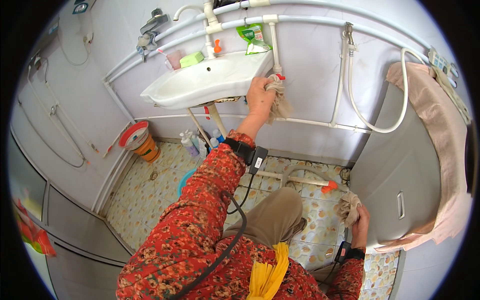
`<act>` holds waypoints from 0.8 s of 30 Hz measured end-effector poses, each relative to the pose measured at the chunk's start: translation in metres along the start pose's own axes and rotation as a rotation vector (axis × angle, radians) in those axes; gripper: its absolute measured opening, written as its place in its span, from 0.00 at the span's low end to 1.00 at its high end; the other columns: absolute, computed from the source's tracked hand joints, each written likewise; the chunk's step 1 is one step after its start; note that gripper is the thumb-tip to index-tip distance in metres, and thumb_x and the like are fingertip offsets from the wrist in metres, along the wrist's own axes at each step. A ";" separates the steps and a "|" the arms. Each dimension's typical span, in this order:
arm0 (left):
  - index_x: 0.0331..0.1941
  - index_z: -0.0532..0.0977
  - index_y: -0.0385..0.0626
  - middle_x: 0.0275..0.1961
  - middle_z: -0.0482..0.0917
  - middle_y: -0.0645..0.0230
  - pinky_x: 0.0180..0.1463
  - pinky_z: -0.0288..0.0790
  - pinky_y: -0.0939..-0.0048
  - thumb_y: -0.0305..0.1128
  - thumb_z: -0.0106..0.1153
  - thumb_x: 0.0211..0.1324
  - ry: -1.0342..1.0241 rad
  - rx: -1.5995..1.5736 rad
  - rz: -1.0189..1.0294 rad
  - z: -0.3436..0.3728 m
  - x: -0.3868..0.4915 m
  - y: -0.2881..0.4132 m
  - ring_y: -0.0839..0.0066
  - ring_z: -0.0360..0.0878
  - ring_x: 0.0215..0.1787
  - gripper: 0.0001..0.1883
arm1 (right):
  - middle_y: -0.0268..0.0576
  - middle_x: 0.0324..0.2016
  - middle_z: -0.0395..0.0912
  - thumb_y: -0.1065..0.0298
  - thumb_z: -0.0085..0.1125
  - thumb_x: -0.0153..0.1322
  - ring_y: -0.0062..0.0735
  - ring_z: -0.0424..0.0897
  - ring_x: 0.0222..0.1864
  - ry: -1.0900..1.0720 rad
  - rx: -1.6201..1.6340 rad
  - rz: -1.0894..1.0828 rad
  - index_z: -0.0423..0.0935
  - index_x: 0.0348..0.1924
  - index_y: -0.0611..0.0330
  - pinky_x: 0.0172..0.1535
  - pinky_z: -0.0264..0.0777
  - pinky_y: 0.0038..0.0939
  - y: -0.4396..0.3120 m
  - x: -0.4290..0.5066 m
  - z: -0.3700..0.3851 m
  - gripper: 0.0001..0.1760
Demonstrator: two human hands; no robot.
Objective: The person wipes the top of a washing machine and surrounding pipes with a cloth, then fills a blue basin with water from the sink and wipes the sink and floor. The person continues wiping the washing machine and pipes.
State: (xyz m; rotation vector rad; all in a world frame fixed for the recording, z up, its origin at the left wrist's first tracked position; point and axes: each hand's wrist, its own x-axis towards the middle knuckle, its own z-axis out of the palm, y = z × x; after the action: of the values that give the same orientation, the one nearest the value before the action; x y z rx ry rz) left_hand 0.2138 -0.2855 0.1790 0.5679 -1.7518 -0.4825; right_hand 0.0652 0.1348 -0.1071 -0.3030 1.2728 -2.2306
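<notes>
With my left hand [260, 98] I grip a crumpled beige cloth [278, 100] by the right end of the white ceramic washbasin [202, 80], near a red valve handle [280, 77] on the pipe. Lower right, my right hand [361, 223] is closed on another bunched beige cloth [348, 209], beside the grey side panel of an appliance [393, 168] partly draped in pink fabric [444, 150]. On the basin's back rim stand a green soap box [191, 59] and a pink cup [174, 60]. A green and white packet [255, 39] hangs from the pipe above the basin.
Orange bucket [149, 152] with a red-rimmed basin on top stands at the left wall. Bottles [189, 144] stand under the washbasin. A white drain pipe with an orange joint [329, 186] and a grey hose lie on the tiled floor. A white hose [405, 93] loops beside the appliance.
</notes>
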 end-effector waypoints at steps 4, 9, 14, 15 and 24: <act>0.37 0.80 0.44 0.40 0.77 0.64 0.49 0.70 0.72 0.25 0.58 0.46 0.059 -0.052 0.119 -0.025 -0.008 -0.021 0.65 0.77 0.42 0.11 | 0.43 0.45 0.78 0.67 0.53 0.69 0.33 0.77 0.47 0.011 -0.015 -0.007 0.74 0.51 0.69 0.52 0.70 0.30 -0.004 0.000 -0.005 0.20; 0.35 0.80 0.44 0.38 0.78 0.64 0.48 0.70 0.68 0.24 0.55 0.46 0.216 0.030 0.060 -0.123 -0.005 -0.099 0.66 0.77 0.43 0.11 | 0.44 0.45 0.78 0.66 0.54 0.69 0.33 0.77 0.47 0.015 -0.019 0.010 0.74 0.51 0.70 0.52 0.70 0.30 0.001 0.003 -0.001 0.20; 0.36 0.80 0.37 0.41 0.80 0.60 0.50 0.71 0.70 0.24 0.53 0.47 0.346 0.273 -0.228 -0.249 0.002 -0.179 0.68 0.78 0.42 0.12 | 0.45 0.45 0.78 0.67 0.57 0.68 0.34 0.78 0.46 -0.042 -0.019 0.023 0.73 0.50 0.70 0.51 0.71 0.30 0.006 0.002 0.000 0.21; 0.40 0.79 0.37 0.41 0.80 0.60 0.46 0.73 0.68 0.25 0.54 0.51 0.404 0.056 -0.425 -0.268 0.002 -0.191 0.66 0.80 0.40 0.12 | 0.45 0.45 0.78 0.66 0.57 0.68 0.34 0.77 0.46 -0.011 -0.042 0.045 0.72 0.51 0.70 0.51 0.71 0.31 0.006 0.001 -0.001 0.21; 0.53 0.71 0.38 0.49 0.78 0.59 0.50 0.74 0.64 0.28 0.47 0.62 0.319 -0.777 -0.653 -0.266 -0.039 -0.223 0.66 0.78 0.48 0.16 | 0.45 0.51 0.74 0.64 0.54 0.68 0.36 0.73 0.54 -0.099 0.014 0.057 0.69 0.56 0.67 0.59 0.66 0.35 -0.012 -0.019 -0.001 0.25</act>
State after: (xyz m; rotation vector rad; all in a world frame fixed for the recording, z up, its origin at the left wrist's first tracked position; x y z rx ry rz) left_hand 0.5079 -0.4471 0.0818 0.5910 -0.9249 -1.3667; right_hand 0.0762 0.1510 -0.0964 -0.3628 1.1980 -2.1488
